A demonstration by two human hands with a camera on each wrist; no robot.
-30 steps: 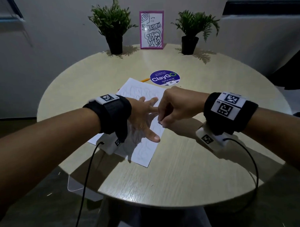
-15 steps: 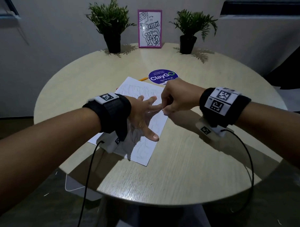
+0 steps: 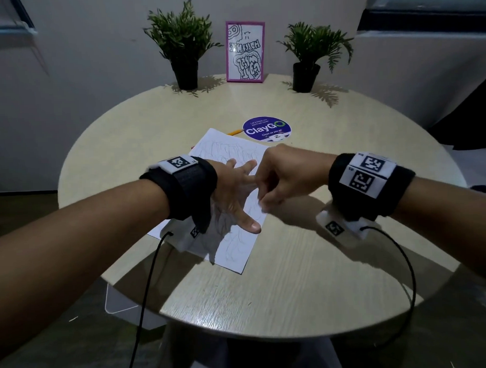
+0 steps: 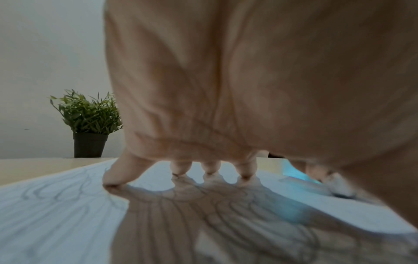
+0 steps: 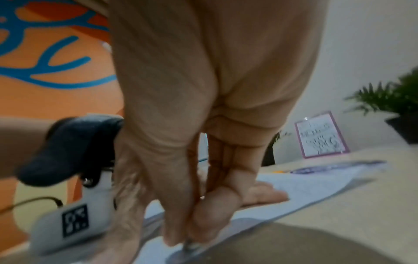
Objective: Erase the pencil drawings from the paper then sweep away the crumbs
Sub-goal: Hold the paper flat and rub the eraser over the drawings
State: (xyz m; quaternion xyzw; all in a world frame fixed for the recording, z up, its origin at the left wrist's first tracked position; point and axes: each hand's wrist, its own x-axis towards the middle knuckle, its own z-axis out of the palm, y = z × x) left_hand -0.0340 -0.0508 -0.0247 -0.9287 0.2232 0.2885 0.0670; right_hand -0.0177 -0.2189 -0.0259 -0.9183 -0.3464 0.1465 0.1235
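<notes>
A white sheet of paper (image 3: 233, 250) with faint pencil line drawings lies on the round beige table (image 3: 322, 277). My left hand (image 3: 245, 194) presses flat on the sheet, fingers spread; the left wrist view shows its fingertips (image 4: 210, 168) down on the paper (image 4: 56, 205). My right hand (image 3: 264, 203) pinches a small pale eraser (image 5: 192, 247) between thumb and fingers and holds its tip on the paper (image 5: 316, 187) near the right edge, just right of the left thumb. The eraser is mostly hidden by the fingers and blurred.
At the table's back stand two potted plants (image 3: 187, 73) (image 3: 305, 77) and a pink-framed picture (image 3: 245, 53). A purple ClayGo sticker (image 3: 267, 129) and an orange pencil tip (image 3: 234, 132) lie beyond the paper. Black cables hang from both wrists over the near table edge.
The right hand slid away from me along the paper's right side, then came back nearer, with the eraser still pinched. The left hand stayed flat on the sheet.
</notes>
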